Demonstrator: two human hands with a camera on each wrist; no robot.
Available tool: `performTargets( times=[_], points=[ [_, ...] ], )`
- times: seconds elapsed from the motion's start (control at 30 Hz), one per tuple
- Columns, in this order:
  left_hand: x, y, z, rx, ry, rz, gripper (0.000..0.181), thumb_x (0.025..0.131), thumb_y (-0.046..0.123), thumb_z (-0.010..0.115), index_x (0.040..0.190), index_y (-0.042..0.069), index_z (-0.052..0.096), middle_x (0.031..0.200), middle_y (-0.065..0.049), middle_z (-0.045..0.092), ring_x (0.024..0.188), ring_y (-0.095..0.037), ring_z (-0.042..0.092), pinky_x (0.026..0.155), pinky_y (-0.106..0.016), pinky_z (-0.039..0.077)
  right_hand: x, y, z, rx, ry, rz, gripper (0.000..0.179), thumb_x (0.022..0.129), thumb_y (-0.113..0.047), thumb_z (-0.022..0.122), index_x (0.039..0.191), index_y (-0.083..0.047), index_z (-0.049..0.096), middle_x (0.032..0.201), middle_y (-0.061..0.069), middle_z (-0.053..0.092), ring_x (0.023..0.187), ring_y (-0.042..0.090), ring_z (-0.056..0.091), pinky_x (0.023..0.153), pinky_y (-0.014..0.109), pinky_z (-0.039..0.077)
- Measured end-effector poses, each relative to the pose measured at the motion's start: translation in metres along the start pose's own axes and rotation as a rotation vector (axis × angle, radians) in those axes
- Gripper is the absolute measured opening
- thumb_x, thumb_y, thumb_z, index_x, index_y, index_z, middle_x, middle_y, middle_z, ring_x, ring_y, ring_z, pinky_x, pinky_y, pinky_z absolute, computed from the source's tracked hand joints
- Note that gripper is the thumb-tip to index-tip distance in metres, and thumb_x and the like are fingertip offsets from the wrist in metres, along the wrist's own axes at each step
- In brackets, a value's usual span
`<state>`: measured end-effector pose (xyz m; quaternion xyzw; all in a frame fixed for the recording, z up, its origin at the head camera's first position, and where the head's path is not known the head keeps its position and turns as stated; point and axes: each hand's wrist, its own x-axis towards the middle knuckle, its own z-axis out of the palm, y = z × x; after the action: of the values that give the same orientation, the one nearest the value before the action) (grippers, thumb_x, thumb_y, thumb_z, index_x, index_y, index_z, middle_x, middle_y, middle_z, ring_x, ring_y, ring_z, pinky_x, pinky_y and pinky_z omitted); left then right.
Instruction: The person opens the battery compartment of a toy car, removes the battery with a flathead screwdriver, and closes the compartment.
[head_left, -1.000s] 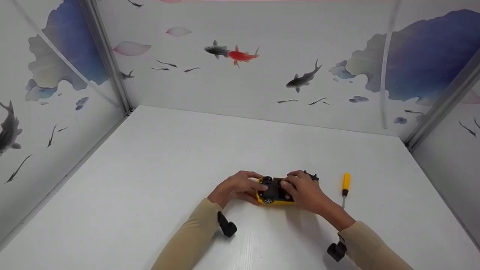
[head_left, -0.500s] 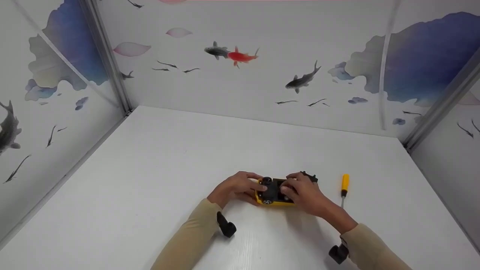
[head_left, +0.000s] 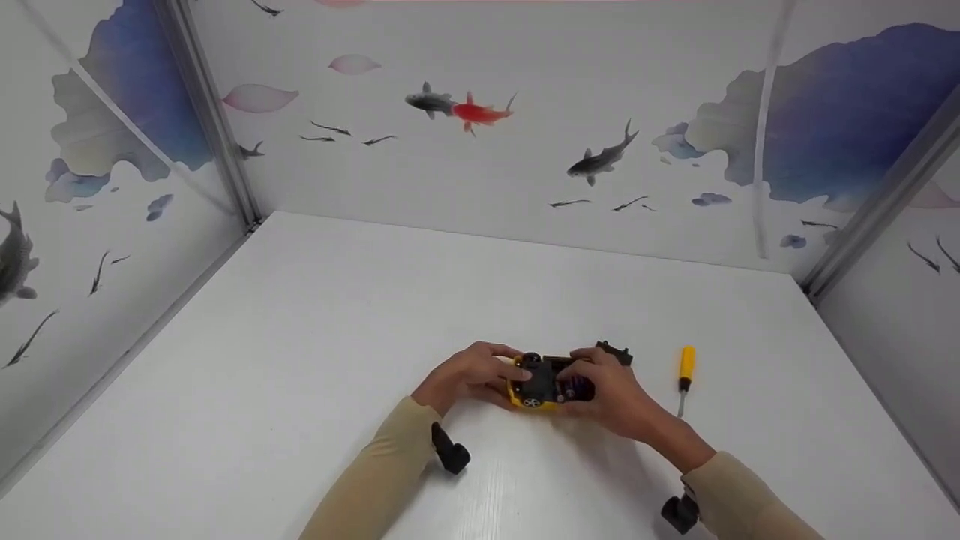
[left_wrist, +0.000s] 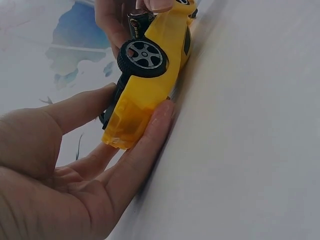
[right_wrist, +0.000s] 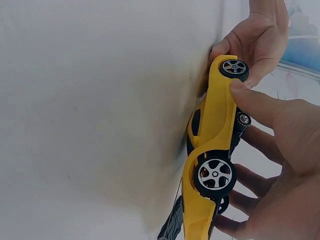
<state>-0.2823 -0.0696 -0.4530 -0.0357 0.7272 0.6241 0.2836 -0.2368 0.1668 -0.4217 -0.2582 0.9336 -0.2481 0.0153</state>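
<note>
A yellow toy car (head_left: 516, 390) lies upside down on the white table, its black underside (head_left: 537, 381) facing up. My left hand (head_left: 480, 369) holds one end, with the thumb on the underside and fingers along the yellow body. My right hand (head_left: 611, 390) reaches over the other half, fingers curled at a dark battery (left_wrist: 140, 22) that sticks up from the underside. In the right wrist view the battery's silver end (right_wrist: 243, 118) shows beside the index finger, and the thumb (right_wrist: 241, 87) lies against the car's side near a wheel. The right hand hides part of the underside.
A black part with small prongs (head_left: 616, 352) lies behind the right hand. To the right is a screwdriver (head_left: 685, 369) with a yellow handle, its shaft toward me. Printed wall panels (head_left: 480, 172) enclose the table at the back and sides.
My right thumb has moved down to the car's near side, and the fingers have spread apart, so the battery between them now shows. My left hand stays on the car.
</note>
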Motion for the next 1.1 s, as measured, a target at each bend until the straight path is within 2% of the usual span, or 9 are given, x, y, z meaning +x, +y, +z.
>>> performTargets(
  times=[0.3, 0.43, 0.8, 0.93, 1.0, 1.1],
  points=[
    [0.001, 0.000, -0.002, -0.015, -0.022, 0.004, 0.053, 0.086, 0.019, 0.080, 0.135, 0.013, 0.062, 0.119, -0.017, 0.069, 0.095, -0.026, 0.072, 0.077, -0.036, 0.064, 0.003, 0.002, 0.002, 0.072, 0.019, 0.021, 0.027, 0.085, -0.019, 0.080, 0.111, -0.016, 0.074, 0.135, 0.017, 0.056, 0.128, 0.040, 0.053, 0.106, 0.062, 0.046],
    [0.002, 0.000, -0.001, -0.035, -0.033, 0.003, 0.053, 0.087, 0.017, 0.079, 0.137, 0.012, 0.060, 0.120, -0.018, 0.069, 0.098, -0.028, 0.073, 0.078, -0.037, 0.063, 0.004, -0.001, 0.002, 0.129, 0.031, 0.064, 0.023, 0.087, -0.018, 0.079, 0.109, -0.017, 0.075, 0.133, 0.015, 0.058, 0.126, 0.038, 0.054, 0.106, 0.058, 0.047],
    [0.002, 0.000, 0.001, -0.022, -0.012, -0.016, 0.053, 0.085, 0.018, 0.080, 0.135, 0.013, 0.062, 0.116, -0.018, 0.070, 0.094, -0.027, 0.073, 0.075, -0.037, 0.064, 0.008, -0.002, 0.008, 0.193, 0.199, 0.092, 0.019, 0.092, -0.012, 0.072, 0.111, -0.011, 0.074, 0.124, 0.009, 0.064, 0.120, 0.029, 0.056, 0.105, 0.053, 0.051],
    [0.002, 0.001, 0.000, -0.027, -0.016, -0.011, 0.051, 0.086, 0.018, 0.080, 0.133, 0.013, 0.063, 0.117, -0.018, 0.069, 0.095, -0.028, 0.072, 0.075, -0.038, 0.064, 0.010, -0.008, 0.002, 0.221, 0.240, 0.128, 0.021, 0.096, -0.017, 0.068, 0.116, -0.014, 0.070, 0.114, 0.007, 0.066, 0.098, 0.022, 0.057, 0.092, 0.039, 0.055],
    [0.002, 0.001, 0.000, -0.022, -0.012, -0.009, 0.049, 0.086, 0.018, 0.080, 0.132, 0.013, 0.064, 0.117, -0.018, 0.069, 0.096, -0.028, 0.072, 0.075, -0.038, 0.064, 0.011, -0.011, -0.001, 0.250, 0.244, 0.157, 0.022, 0.098, -0.021, 0.066, 0.119, -0.015, 0.067, 0.109, 0.007, 0.067, 0.089, 0.022, 0.055, 0.084, 0.033, 0.053],
    [0.002, 0.002, 0.000, -0.019, -0.004, -0.015, 0.050, 0.085, 0.018, 0.080, 0.132, 0.013, 0.064, 0.119, -0.018, 0.068, 0.096, -0.027, 0.072, 0.075, -0.038, 0.064, 0.012, -0.015, -0.005, 0.326, 0.231, 0.187, 0.023, 0.100, -0.023, 0.062, 0.121, -0.014, 0.064, 0.111, 0.007, 0.069, 0.095, 0.023, 0.062, 0.090, 0.034, 0.056]
  ],
)
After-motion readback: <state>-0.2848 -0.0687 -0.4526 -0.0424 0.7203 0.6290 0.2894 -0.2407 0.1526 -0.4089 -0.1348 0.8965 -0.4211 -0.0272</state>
